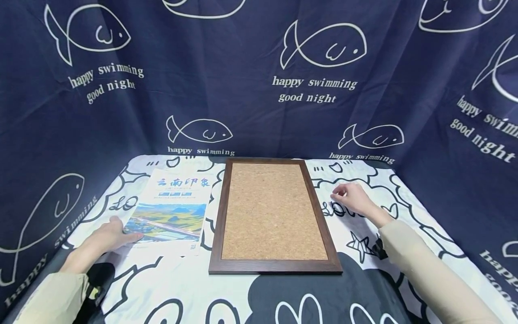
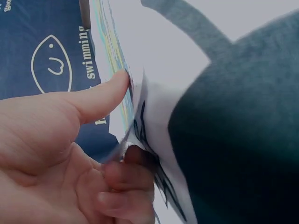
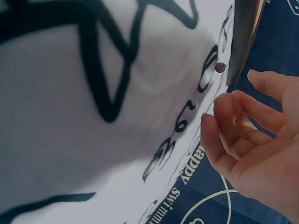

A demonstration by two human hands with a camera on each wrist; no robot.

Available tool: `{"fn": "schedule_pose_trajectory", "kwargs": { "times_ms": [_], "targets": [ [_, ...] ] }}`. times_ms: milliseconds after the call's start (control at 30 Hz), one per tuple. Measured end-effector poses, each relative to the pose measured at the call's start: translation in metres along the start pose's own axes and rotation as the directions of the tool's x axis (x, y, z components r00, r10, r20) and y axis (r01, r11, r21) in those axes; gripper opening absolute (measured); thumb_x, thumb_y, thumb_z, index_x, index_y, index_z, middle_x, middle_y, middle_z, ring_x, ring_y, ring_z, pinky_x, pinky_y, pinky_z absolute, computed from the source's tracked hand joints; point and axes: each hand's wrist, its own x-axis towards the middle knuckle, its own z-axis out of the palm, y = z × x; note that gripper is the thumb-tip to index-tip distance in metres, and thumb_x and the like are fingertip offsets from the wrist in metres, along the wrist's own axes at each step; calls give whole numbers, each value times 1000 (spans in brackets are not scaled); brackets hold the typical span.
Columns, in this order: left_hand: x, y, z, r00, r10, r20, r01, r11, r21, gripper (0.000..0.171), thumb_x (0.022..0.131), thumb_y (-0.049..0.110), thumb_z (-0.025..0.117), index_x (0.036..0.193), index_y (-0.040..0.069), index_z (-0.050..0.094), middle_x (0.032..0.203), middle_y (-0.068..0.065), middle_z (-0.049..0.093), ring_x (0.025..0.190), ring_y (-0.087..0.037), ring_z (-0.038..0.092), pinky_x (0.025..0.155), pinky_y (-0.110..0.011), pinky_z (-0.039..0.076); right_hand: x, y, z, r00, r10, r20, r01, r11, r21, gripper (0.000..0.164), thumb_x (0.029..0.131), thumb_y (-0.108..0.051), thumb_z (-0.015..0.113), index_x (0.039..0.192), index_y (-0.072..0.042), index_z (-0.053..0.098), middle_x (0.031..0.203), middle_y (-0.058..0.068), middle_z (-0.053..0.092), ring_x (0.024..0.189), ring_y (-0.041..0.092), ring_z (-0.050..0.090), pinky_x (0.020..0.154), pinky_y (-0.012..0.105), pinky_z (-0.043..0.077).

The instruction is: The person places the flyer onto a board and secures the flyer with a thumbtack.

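A printed sheet (image 1: 170, 216) with blue Chinese characters and a landscape picture lies left of a cork board (image 1: 277, 211) in a dark brown frame. My left hand (image 1: 115, 236) pinches the sheet's lower left edge. In the left wrist view, the thumb (image 2: 105, 95) lies over the sheet and curled fingers (image 2: 131, 179) are beneath its edge. To the right of the board, my right hand (image 1: 352, 198) hovers above the cloth, fingers loosely bent and holding nothing. Near its fingertips in the right wrist view is a small round brown piece (image 3: 220, 67), its kind unclear.
A black-and-white patterned cloth (image 1: 190, 288) covers the table. Behind it and along both sides hangs a navy curtain (image 1: 251, 81) with white fish drawings and lettering. The board's frame (image 1: 275, 267) forms a raised border between the two hands.
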Motion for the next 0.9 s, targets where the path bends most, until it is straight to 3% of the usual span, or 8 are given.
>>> {"fn": "schedule_pose_trajectory", "kwargs": {
  "times_ms": [133,267,400,667,900],
  "targets": [
    [2,-2,1,999,34,4,-34,999,-42,86,89,41,65,121,-28,25,104,-43,48,88,-43,54,77,-49,48,0,3,5,1000,9,19,-9,1000,-7,23,87,-17,67,94,5,72,77,13,70,67,17,58,62,31,43],
    [3,-5,5,999,40,-9,-41,994,-98,75,89,38,67,116,-22,31,87,-30,50,71,-29,50,61,-36,44,1,4,9,999,13,45,-13,1000,-1,24,87,-17,67,92,5,73,76,12,69,66,16,56,62,31,43],
    [3,-7,7,1000,15,-6,-16,984,-176,65,90,34,67,113,-16,32,73,-14,43,51,-15,43,49,-26,39,3,4,11,998,18,57,-18,1000,1,20,86,-16,68,89,3,73,73,9,68,62,13,53,60,28,41],
    [2,-9,9,1000,13,12,-8,941,-337,45,94,25,60,109,-8,33,72,-9,44,45,-10,40,45,-23,38,6,4,8,998,15,62,-15,1000,-2,14,83,-14,71,81,0,73,70,6,70,59,11,53,58,29,43],
    [2,-12,7,995,95,22,-76,898,-433,46,98,28,55,118,-10,37,66,-1,50,44,-8,38,41,-21,34,5,0,9,995,64,80,-64,998,-2,15,84,-14,72,81,0,75,72,9,72,60,14,55,57,29,43]
  ]
}}
